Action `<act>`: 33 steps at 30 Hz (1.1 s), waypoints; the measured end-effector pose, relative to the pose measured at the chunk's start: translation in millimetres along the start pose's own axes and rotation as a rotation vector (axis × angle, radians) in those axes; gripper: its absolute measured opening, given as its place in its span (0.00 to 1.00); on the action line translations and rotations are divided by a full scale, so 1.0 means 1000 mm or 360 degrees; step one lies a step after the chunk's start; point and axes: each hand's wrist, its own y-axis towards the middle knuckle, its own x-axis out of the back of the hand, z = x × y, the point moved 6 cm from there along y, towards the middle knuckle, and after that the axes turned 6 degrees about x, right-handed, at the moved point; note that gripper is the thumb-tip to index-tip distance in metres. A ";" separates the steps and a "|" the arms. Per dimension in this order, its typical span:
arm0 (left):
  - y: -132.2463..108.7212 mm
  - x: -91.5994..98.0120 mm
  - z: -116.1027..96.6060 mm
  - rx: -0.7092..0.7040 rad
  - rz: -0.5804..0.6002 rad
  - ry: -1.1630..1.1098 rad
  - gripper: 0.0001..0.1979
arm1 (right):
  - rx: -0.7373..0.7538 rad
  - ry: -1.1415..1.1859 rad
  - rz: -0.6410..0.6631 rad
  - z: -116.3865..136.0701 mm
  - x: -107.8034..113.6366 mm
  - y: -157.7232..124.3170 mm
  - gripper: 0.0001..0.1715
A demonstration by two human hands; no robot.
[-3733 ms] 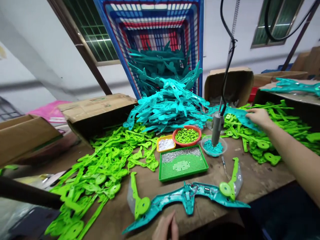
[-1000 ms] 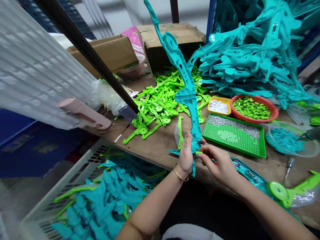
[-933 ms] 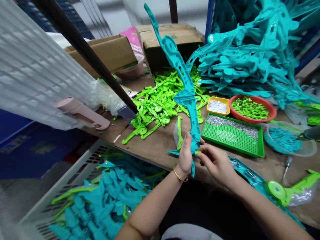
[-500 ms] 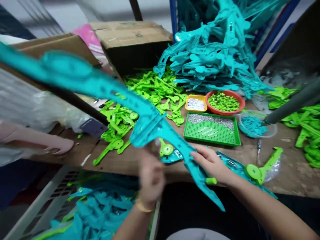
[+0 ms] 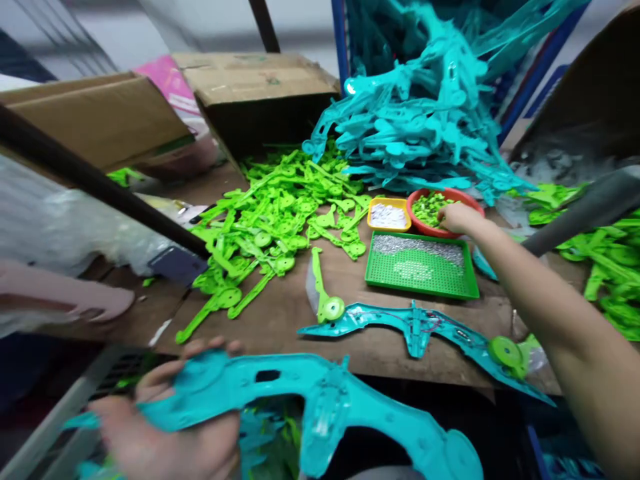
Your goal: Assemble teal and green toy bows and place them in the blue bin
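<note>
Two hands are busy in two spots. The left hand [image 5: 170, 433] is low and close, palm up, with its fingers curled round one end of a long teal piece [image 5: 325, 407]. From there the piece sticks out sideways, nearer than the front edge of the tabletop [image 5: 273, 327]. It looks like hard, thin plastic, so it should feel light and stiff, not squishy. Its smooth skin may be a bit slippery, and the skinny tip might snap if bent hard. Good places to hold are the wide round end, where the left hand is, or the chunky middle. The right hand [image 5: 460, 219] reaches far out into a red bowl [image 5: 427, 231], fingers down among small green bits [image 5: 427, 205]; you cannot tell if it pinches one. Those bits look hard and light, so fingertips should suit them. Just nearer than the right hand sits a green tray [image 5: 425, 288]. Between the hands, another teal piece [image 5: 415, 323] lies on the tabletop.
</note>
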 end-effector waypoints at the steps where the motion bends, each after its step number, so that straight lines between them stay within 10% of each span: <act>1: -0.007 -0.001 0.008 -0.0004 -0.0088 -0.0052 0.23 | -0.0044 -0.0072 0.0064 -0.008 -0.004 0.010 0.19; 7: -0.039 -0.023 0.068 0.0320 -0.0070 -0.0074 0.20 | -0.0163 -0.0341 0.0264 -0.018 -0.029 0.029 0.19; 12: -0.063 -0.041 0.106 0.0484 0.0126 -0.0060 0.19 | -0.0179 -0.0328 0.0103 -0.014 -0.006 0.020 0.19; 16: -0.071 -0.055 0.120 0.0515 0.0212 -0.0075 0.20 | -0.0035 -0.0242 -0.0287 0.024 0.020 -0.038 0.17; 19: -0.071 -0.068 0.125 0.0474 0.0278 -0.0082 0.24 | 0.0524 0.0585 -0.0701 0.081 0.011 -0.116 0.16; 22: -0.071 -0.077 0.128 0.0404 0.0308 0.0051 0.28 | 0.0887 0.1181 -0.0201 0.130 -0.046 -0.181 0.11; 26: -0.074 -0.084 0.132 0.0422 0.0335 0.0109 0.29 | 0.0769 0.1563 0.0186 0.148 -0.104 -0.212 0.11; 33: -0.077 -0.088 0.133 0.0458 0.0366 0.0060 0.29 | 0.0693 0.1685 0.0242 0.145 -0.112 -0.205 0.11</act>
